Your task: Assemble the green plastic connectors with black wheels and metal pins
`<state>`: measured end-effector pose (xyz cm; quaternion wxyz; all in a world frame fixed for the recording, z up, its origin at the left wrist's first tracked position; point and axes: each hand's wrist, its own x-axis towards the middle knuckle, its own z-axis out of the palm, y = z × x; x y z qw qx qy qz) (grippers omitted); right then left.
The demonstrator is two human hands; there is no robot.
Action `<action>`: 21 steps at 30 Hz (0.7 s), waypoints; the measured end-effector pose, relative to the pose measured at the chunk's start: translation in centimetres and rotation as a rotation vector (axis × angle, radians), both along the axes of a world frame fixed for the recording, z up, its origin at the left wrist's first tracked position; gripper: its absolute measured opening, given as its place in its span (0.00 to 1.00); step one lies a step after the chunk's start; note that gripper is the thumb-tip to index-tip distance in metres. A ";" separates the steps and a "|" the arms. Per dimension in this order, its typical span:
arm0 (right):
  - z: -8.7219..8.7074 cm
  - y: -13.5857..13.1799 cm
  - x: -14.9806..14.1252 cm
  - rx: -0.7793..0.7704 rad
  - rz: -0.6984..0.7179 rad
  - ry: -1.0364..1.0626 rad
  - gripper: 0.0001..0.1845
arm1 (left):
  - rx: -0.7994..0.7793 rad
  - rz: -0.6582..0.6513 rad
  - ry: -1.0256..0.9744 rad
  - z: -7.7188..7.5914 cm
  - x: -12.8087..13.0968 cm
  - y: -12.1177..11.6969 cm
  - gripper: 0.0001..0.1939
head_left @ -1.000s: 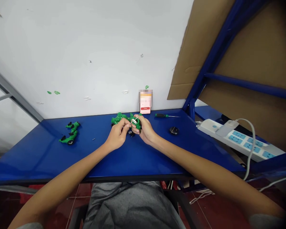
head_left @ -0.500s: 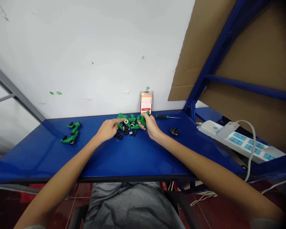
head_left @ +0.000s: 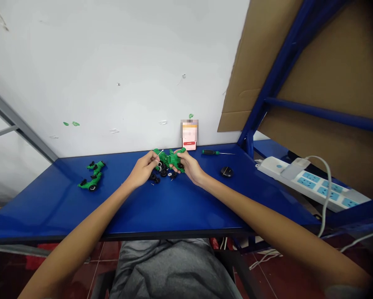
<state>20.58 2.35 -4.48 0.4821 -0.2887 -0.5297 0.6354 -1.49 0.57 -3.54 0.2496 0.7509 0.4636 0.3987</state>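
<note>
You're seemingly readying a green part (head_left: 174, 160) at twelve o'clock, right hand (head_left: 190, 167) gripping it, left hand (head_left: 143, 167) pinching a rod (head_left: 160, 153), likely needing alignment.

My right hand (head_left: 189, 165) covers part of the green piece (head_left: 174, 160), my left hand (head_left: 143, 167) the near end of a thin rod (head_left: 160, 154); the far phone (head_left: 189, 146) is blurred towards its top.
</note>
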 end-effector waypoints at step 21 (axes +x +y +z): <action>-0.2 -0.1 -0.3 0.158 0.158 -0.036 0.23 | 0.041 -0.088 -0.030 0.3 0.6 -0.8 0.21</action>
